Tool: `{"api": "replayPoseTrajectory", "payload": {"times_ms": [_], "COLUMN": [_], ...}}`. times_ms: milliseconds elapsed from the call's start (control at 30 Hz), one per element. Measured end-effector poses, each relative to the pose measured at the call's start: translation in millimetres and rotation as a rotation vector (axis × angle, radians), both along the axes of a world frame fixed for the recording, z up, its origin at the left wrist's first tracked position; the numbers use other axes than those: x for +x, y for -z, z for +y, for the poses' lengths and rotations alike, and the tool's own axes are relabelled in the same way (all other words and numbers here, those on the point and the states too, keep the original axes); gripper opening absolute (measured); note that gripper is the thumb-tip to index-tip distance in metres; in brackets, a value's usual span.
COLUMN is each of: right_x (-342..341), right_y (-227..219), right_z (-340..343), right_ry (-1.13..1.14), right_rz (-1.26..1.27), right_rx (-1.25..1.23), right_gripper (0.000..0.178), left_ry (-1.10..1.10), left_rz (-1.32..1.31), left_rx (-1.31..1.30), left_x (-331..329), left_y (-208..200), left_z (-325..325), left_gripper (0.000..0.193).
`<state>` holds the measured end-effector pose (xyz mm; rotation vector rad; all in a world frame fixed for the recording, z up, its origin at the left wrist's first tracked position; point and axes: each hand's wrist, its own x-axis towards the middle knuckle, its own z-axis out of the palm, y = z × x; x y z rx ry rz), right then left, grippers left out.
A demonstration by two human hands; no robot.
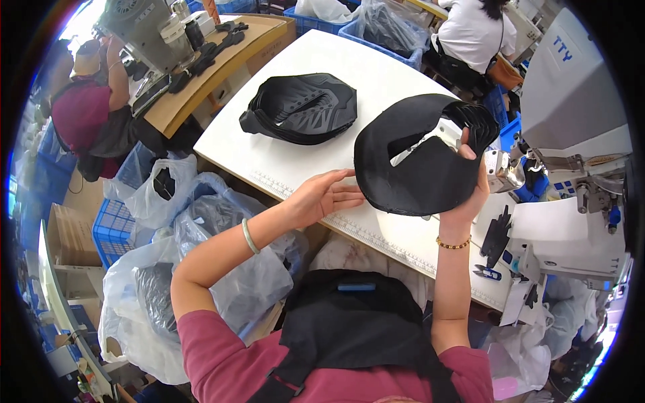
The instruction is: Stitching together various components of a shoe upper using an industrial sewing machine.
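Note:
My right hand (472,191) grips a stack of black, curved shoe-upper pieces (423,187), raised over the right part of the white table (269,158). Its fingers wrap round the right edge, where several layers fan apart. At the stack's left edge is my left hand (328,196), palm turned inward and fingers stretched out; whether the fingertips touch the stack I cannot tell. Farther back on the table lies another stack of black shoe uppers (339,107), patterned on its upper face.
A grey sewing machine (568,101) stands at the right. Near it lie black strips (496,236) and small blue-handled snips (488,273). Plastic bags (228,262) and a blue crate (113,225) stand to the left. Co-workers sit at back left (84,107) and back right (470,33).

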<state>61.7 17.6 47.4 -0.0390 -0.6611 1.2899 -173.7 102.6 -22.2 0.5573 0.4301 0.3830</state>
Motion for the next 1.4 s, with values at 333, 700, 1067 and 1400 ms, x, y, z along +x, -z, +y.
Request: {"api": "replayPoseTrajectory", "payload": {"times_ms": [333, 700, 1067, 1400], "right_x": [-23, -24, -38, -77], "right_y": [-15, -15, -28, -52], "right_z": [-13, -20, -4, 38], "right_ry": [0.140, 0.334, 0.310, 0.427], "right_rz": [-0.239, -0.360, -0.312, -0.342], "right_rx": [0.007, 0.001, -0.077, -0.258], "right_gripper": [0.054, 0.046, 0.046, 0.028], "left_ry": [-0.035, -0.050, -0.099, -0.587], "left_rz": [-0.035, -0.051, 0.041, 0.453], "left_rx": [0.068, 0.053, 0.260, 1.792], "left_x": [2, 11, 7, 34], "left_y": [-7, -16, -1, -78], "left_z": [5, 11, 27, -20], "left_gripper": [0.044, 0.035, 0.034, 0.107]}}
